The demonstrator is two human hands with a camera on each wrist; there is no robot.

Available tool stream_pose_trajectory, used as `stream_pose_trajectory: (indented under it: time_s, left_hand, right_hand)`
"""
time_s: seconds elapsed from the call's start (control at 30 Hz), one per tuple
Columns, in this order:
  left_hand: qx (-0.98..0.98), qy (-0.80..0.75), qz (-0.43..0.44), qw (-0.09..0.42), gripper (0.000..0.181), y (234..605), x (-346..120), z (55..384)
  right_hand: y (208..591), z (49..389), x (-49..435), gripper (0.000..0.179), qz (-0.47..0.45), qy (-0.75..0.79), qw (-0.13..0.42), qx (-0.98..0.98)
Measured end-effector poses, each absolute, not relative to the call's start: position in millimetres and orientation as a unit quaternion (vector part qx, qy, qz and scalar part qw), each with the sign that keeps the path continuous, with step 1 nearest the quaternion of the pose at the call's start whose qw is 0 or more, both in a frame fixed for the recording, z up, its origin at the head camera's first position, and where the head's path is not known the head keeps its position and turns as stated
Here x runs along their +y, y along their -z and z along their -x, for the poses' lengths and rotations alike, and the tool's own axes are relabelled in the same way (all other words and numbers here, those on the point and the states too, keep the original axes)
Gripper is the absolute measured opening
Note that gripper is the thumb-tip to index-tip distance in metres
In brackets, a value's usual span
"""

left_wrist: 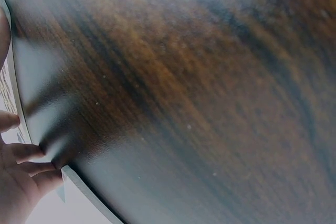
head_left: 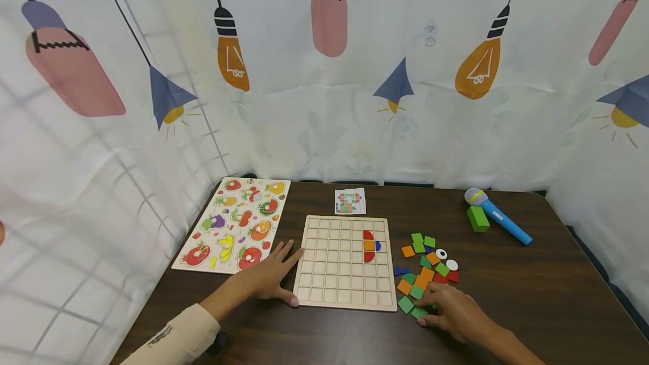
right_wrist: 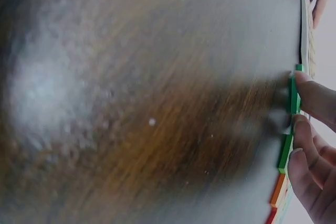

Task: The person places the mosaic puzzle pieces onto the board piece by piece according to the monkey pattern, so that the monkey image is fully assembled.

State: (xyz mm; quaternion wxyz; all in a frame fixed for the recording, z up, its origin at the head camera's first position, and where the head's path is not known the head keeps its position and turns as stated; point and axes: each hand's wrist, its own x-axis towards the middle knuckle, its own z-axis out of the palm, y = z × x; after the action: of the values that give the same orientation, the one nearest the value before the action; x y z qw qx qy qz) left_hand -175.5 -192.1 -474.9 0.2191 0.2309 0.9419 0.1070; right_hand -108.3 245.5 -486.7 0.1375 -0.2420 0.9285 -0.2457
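My left hand (head_left: 274, 272) lies with fingers spread at the left edge of a wooden grid board (head_left: 329, 280), its thumb at the lower left corner. In the board's right part sit two red half-round pieces (head_left: 368, 235), an orange square (head_left: 369, 245) and a blue half-round piece (head_left: 377, 246). My right hand (head_left: 451, 310) is at the near end of a pile of coloured pieces, right of the board. Its thumb and fingertips pinch a green tile (right_wrist: 295, 98) low over the table. Another green tile (right_wrist: 285, 153) lies beside the fingers.
Green, orange, red, blue and white pieces (head_left: 426, 276) lie spread out beside the board. A fruit picture board (head_left: 238, 224) lies at left, a small pattern card (head_left: 350, 201) behind the grid. At back right, a blue toy microphone (head_left: 507, 224) touches a green block (head_left: 478, 219).
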Motion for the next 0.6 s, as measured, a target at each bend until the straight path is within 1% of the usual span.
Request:
stream_pose_trajectory:
  time_s: [0.2,0.43,0.6]
  left_hand:
    - [0.943,-0.101,-0.230,0.218,0.115,475.9,-192.0,175.9]
    - [0.944,-0.093,-0.232,0.213,0.116,477.9,-192.1,176.2]
    - [0.944,-0.093,-0.231,0.216,0.116,478.1,-191.9,176.3]
  right_hand:
    - [487.4,107.5,242.7,0.027,0.231,0.255,0.160,0.925]
    - [487.3,107.5,239.4,0.022,0.204,0.307,0.215,0.904]
    - [485.5,107.7,239.0,0.023,0.204,0.318,0.222,0.899]
